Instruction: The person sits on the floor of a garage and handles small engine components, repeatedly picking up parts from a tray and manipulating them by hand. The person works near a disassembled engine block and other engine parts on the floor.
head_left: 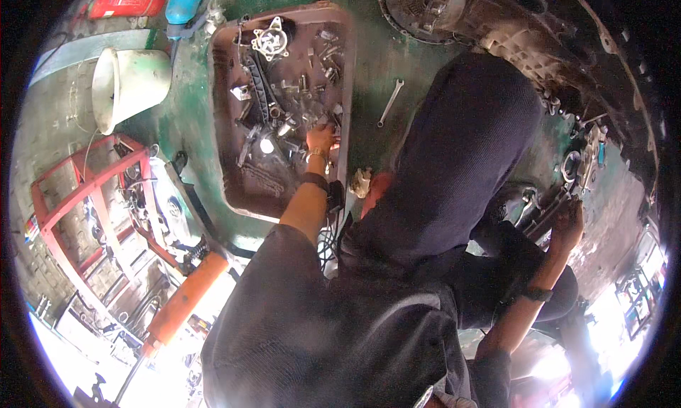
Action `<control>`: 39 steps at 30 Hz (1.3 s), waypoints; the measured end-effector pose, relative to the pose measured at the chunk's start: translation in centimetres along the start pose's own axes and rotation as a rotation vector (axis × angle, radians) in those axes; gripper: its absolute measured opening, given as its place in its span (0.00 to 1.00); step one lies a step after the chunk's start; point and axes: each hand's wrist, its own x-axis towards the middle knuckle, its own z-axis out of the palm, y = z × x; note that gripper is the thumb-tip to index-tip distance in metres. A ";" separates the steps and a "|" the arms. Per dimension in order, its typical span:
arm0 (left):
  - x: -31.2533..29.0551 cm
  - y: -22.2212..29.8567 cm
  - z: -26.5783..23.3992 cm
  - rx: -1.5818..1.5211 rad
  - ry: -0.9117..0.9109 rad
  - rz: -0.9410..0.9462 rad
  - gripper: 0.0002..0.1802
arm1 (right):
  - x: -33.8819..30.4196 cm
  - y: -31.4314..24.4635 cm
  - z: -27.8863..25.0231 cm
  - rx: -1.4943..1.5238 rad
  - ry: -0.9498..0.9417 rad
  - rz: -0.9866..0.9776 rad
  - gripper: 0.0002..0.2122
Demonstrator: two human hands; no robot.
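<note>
My left hand (321, 137) reaches into a brown tray (345, 68) among loose metal parts. Its fingers look slightly apart over small pieces near the tray's right wall; their tips are partly hidden. Around it lie a black slotted guide rail (257, 85), a chain (262, 179) and, at the far end, a round cast housing (270, 42). Out to the right, my right hand (567, 227) has its fingers bent together at the lower end of a greyish metal assembly (587, 160). What those fingers pinch is too small to make out.
Between the tray and my dark-clothed knee (482, 117) lies an open-end wrench (391, 103) on the green floor. A pale bucket (135, 85), red fire extinguisher (128, 4), red metal frame (92, 185) and orange cylinder (186, 302) are at left. Large dirty machinery (525, 53) stands at far right.
</note>
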 end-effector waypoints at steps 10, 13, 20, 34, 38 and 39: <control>-3.2 -1.3 -6.9 0.019 0.332 -0.039 0.12 | 0.0 -0.6 1.0 0.152 0.128 0.047 0.10; -5.5 -1.0 -6.0 0.324 0.467 -0.029 0.11 | 0.8 0.2 -0.4 -0.236 0.063 -0.056 0.12; -6.1 -0.1 -3.4 0.793 0.488 -0.002 0.14 | 0.4 1.3 -0.6 -0.362 -0.020 -0.202 0.10; -3.1 -2.5 -2.2 1.050 0.607 0.002 0.23 | 0.5 0.5 -0.1 0.152 -0.042 0.082 0.14; -4.2 -1.5 -1.9 1.177 0.568 0.005 0.20 | 0.0 -0.1 0.6 0.048 -0.089 -0.025 0.15; -4.9 -0.7 -2.2 1.256 0.504 0.027 0.18 | -0.2 -0.4 1.1 0.038 -0.071 -0.050 0.15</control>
